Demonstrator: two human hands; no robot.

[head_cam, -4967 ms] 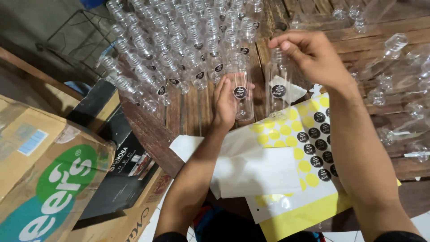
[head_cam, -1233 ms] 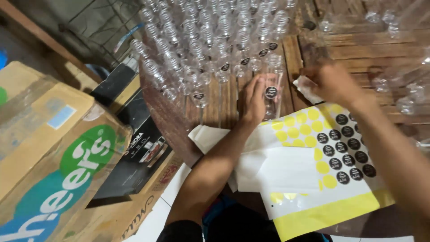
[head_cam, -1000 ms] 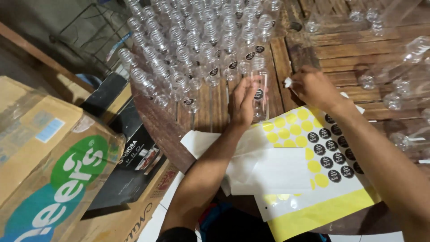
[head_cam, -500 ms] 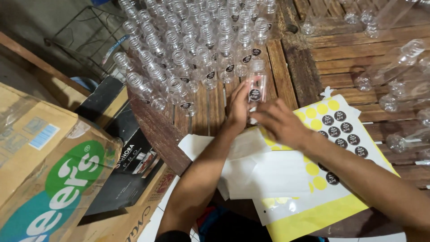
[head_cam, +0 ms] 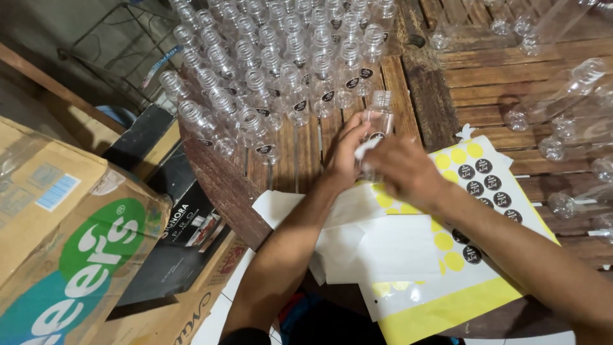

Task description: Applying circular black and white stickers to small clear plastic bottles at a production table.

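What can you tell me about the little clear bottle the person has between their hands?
The bottle is small, clear and looks like plastic, with a threaded neck and no cap. It stands upright on the wooden table, at the front of a crowd of like bottles. A round dark sticker shows on its side. The left hand grips it from the left; the right hand covers its lower part.

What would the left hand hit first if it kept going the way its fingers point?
The left hand already touches the clear bottle; beyond it, probably the standing labelled bottles.
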